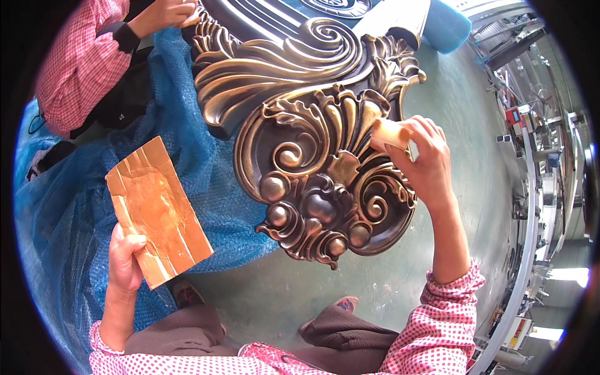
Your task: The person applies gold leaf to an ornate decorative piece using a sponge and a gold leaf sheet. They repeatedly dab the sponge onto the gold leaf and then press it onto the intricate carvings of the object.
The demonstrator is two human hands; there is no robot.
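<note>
My left hand (125,259) grips the lower left edge of a piece of cardboard (159,212), its thumb on top. The cardboard is creased, with a shiny gold-coloured smear across its face. In front of me stands a large carved ornament (347,167), dark brown with gold-bronze highlights on its scrolls, leaves and round knobs. My right hand (431,159) is closed round a pale cream sponge (389,134). The sponge is at the ornament's right side, against or just over the fan-shaped leaves; its underside is hidden.
At the upper left, another person's hand (165,14) is at the ornament's far edge, below a checked sleeve (78,81). Blue bubble wrap (69,212) spreads along the left. A blue roll (447,26) lies at the far right. Shelving and equipment line the right side.
</note>
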